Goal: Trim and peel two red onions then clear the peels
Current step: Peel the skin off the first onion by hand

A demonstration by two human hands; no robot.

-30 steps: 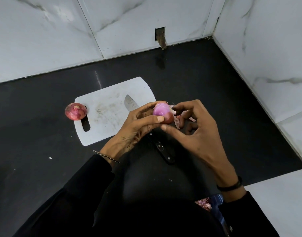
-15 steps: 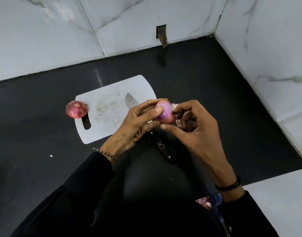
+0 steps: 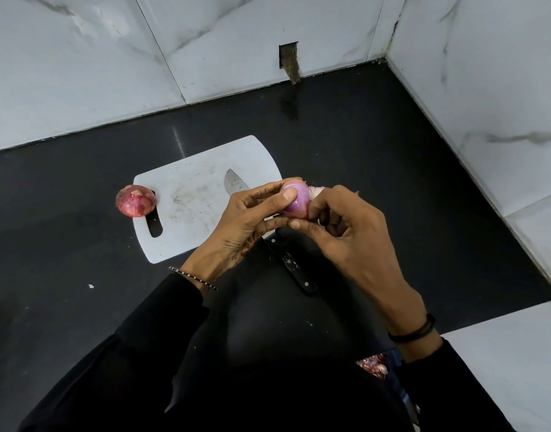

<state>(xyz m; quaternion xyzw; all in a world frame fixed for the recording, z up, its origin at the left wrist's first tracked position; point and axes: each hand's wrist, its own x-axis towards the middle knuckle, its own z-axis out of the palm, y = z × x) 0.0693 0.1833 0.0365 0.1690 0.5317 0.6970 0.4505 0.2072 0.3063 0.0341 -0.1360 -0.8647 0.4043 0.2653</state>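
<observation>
Left hand (image 3: 246, 216) and right hand (image 3: 346, 235) held close together, fingers of both curled round one round purple peeled onion (image 3: 299, 199), black-sleeved forearms (image 3: 161, 310) angled inward.

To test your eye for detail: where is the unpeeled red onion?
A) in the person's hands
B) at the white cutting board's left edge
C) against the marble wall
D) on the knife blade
B: the unpeeled red onion rests at the left edge of the white plastic cutting board, beside its handle slot.

A home kitchen corner: black stone counter (image 3: 377, 157) against white marble-patterned wall tiles (image 3: 80, 73), bearing a white cutting board (image 3: 190, 194), a knife (image 3: 294, 269) and an onion (image 3: 136, 201).
</observation>
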